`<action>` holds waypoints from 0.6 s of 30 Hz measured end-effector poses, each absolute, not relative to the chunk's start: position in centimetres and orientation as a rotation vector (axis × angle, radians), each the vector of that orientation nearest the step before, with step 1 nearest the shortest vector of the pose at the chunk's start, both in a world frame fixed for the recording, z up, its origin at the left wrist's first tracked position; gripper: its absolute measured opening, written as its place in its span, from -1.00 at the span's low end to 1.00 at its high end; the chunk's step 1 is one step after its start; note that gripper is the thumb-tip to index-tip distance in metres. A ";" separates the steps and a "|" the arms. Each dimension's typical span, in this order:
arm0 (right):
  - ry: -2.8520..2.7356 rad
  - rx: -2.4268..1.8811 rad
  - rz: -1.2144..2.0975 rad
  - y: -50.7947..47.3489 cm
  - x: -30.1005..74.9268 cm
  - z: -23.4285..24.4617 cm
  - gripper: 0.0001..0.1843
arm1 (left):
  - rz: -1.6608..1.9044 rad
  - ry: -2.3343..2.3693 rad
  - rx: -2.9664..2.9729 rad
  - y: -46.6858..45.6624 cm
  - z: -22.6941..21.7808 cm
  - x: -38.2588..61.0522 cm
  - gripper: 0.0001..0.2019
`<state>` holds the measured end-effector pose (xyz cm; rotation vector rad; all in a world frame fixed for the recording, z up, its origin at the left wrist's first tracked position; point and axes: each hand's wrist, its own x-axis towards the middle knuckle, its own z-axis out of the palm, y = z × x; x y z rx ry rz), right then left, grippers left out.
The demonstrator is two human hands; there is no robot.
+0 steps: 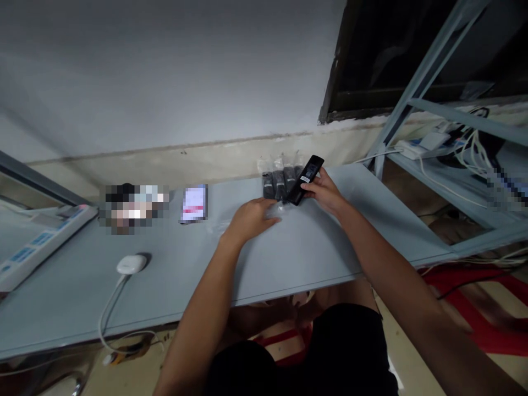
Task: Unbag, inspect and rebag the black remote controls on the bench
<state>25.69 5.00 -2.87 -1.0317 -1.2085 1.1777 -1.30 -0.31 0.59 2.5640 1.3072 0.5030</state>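
Note:
My right hand [324, 191] grips a black remote control [306, 180], tilted, its label side facing me. My left hand [253, 219] is low over the table, left of the remote, with its thumb apart from its fingers. A clear plastic bag [281, 208] lies at its fingertips; whether they touch it I cannot tell. Just behind, several dark remotes in clear bags [279, 182] lie side by side near the wall. More clear plastic [218, 226] lies left of my left hand.
The grey table [173, 286] holds a lit phone [194, 203], a blurred-out item [134, 209] and a white charger [131, 264] with a cable. A power strip [45, 247] stands at the left. Metal shelving [429, 60] with tangled cables rises at the right. A red stool [487, 308] is below.

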 end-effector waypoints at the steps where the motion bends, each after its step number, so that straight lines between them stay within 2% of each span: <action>1: -1.228 -1.035 1.173 5.0 25.6 -2.9 -0.02 | 0.518 1.347 2.559 -0.2 0.7 -1.4 -0.54; 5: -1.272 -1.035 1.195 4.7 24.9 -3.4 0.39 | 0.532 1.409 2.543 -0.2 0.7 -1.4 -0.48; 7: -1.295 -1.031 1.173 4.6 24.5 -3.7 0.52 | 0.538 1.404 2.528 -0.4 0.7 -1.1 -0.46; 9: -1.330 -1.023 1.127 4.5 24.1 -3.9 0.53 | 0.561 1.396 2.521 -0.5 0.6 -0.8 -0.45; 14: -1.334 -1.051 1.022 4.2 22.9 -4.2 0.26 | 0.663 1.469 2.507 -0.6 0.4 -0.3 -0.51; 18: -1.312 -1.044 0.976 3.4 21.0 -4.4 0.36 | 0.700 1.622 2.523 -0.6 0.3 0.1 -0.56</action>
